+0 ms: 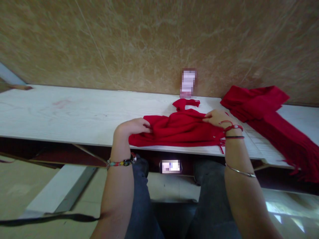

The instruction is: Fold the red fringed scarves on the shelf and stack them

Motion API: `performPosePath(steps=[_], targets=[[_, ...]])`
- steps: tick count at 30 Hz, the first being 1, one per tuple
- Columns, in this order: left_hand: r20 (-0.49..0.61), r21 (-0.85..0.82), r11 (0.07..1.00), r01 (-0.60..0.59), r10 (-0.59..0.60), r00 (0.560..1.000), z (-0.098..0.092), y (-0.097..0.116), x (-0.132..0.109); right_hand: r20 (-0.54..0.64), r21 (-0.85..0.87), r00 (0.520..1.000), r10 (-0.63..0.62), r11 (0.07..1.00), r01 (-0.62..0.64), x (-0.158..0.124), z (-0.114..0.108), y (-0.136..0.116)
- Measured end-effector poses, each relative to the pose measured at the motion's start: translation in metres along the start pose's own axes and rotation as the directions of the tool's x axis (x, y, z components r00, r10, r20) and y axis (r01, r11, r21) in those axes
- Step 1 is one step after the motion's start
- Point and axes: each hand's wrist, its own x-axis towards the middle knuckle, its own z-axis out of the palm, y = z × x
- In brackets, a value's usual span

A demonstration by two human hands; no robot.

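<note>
A red scarf (179,127) lies bunched and folded on the white bench-like top in front of me, with a few fringe strands hanging at its lower right corner. At its left end, my left hand (134,126) has its fingers closed on the cloth. My right hand (216,118) pinches the upper right edge of the same scarf between thumb and fingers. Just behind the cloth, a small twisted red piece (184,104) lies on the top; whether it joins the scarf cannot be made out.
A second red scarf (264,113) with long fringe lies at the right and hangs over the front edge. The narrow white top (62,113) runs along a brown marbled wall (124,43). A blurred-out phone-like object (188,83) leans there; another (170,166) sits below the front edge.
</note>
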Motion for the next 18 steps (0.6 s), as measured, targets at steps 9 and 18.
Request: performPosePath(steps=[9,18], targets=[[-0.141,-0.007,0.986,-0.165,0.162,0.977,0.025,0.015,0.021,-0.104,0.033,0.944,-0.312,0.948,0.317,0.002,0.026,-0.055],[-0.115,-0.094,0.954,-0.286,0.275,0.955,0.031,0.017,0.021,-0.194,0.035,0.955,-0.224,0.971,0.235,0.009,0.039,-0.059]])
